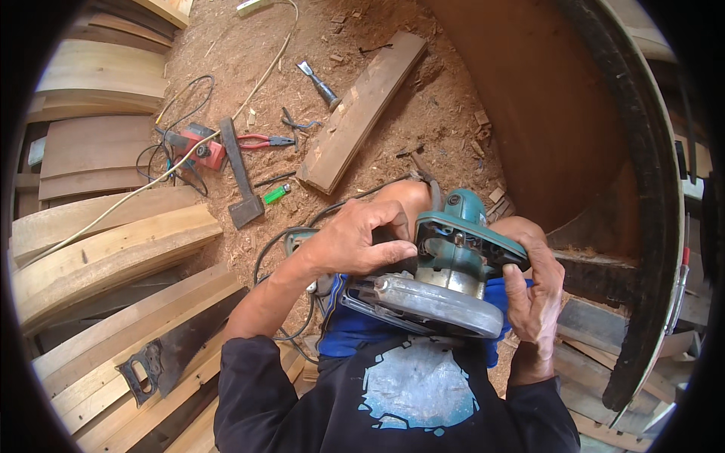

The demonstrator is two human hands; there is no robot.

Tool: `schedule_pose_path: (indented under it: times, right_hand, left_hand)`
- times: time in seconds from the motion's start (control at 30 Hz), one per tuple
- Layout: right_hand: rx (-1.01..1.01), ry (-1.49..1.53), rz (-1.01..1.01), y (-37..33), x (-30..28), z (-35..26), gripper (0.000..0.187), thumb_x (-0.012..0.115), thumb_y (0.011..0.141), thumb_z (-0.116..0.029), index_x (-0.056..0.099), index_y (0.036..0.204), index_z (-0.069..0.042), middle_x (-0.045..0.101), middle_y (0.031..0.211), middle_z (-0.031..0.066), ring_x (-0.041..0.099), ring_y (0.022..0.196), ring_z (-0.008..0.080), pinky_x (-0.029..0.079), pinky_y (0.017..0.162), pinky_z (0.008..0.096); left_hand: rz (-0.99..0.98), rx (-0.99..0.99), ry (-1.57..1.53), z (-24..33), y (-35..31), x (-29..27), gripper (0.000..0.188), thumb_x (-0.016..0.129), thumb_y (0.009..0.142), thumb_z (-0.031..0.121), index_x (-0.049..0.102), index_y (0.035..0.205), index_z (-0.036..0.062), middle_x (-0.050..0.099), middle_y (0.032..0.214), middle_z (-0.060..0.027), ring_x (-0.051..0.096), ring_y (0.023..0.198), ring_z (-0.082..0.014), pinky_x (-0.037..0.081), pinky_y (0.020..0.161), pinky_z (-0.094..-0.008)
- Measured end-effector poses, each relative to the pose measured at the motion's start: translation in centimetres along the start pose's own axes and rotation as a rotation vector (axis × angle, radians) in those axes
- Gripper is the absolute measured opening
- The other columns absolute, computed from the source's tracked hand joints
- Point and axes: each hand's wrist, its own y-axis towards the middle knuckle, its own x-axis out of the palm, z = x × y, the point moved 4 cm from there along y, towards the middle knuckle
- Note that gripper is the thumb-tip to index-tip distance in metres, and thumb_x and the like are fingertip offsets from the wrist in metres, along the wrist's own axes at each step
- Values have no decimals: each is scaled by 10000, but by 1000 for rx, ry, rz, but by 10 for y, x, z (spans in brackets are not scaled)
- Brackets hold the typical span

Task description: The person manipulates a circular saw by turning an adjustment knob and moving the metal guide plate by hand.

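Observation:
A teal circular saw with a silver metal blade guard rests tilted over my lap, its teal handle toward the right. My right hand wraps round that handle from the right side, thumb on the near face. Beside the saw's left part, my left hand has its fingers curled and its thumb pointing at the motor housing. Whatever sits between those fingers is hidden. A dark cable loops at the left of my lap.
On the sawdust floor lie a wooden plank, chisel, red-handled pliers, hatchet, green-handled tool and red power tool. Stacked boards and a handsaw line the left. A large curved brown panel stands right.

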Motion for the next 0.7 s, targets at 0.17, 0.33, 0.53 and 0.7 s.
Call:
schedule_pose_path:
  times: [0.17,0.33,0.53,0.7]
  right_hand:
    - [-124,-76,0,3,2,-3,356,688,933,-132,687,1199,104,744,1072,263,712,1005,447,546,938,485]
    - [-137,-115,3,11,3,-16,374,675,946,-157,692,1233,82,734,1137,261,704,1069,435,535,977,475]
    - [-194,-191,-20,15,0,-21,413,709,914,-103,678,1270,105,729,1149,286,695,1019,449,545,943,502]
    - [-191,-155,-43,17,2,-20,423,713,902,-96,680,1276,98,729,1153,283,695,1019,441,545,941,499]
  left_hand:
    - [-83,-294,143,17,18,-2,363,876,860,281,708,1020,2,763,885,-132,743,814,-263,543,726,-376]
    - [-73,-346,67,12,20,-2,272,796,842,181,698,1020,1,722,890,-104,667,820,-180,525,769,-351]
    - [-82,-424,-79,0,17,2,259,751,818,101,695,1058,19,696,919,-5,606,887,-92,511,812,-309]
    - [-66,-435,-205,-9,14,9,297,695,815,71,681,1107,16,692,946,12,601,904,-85,509,837,-298]
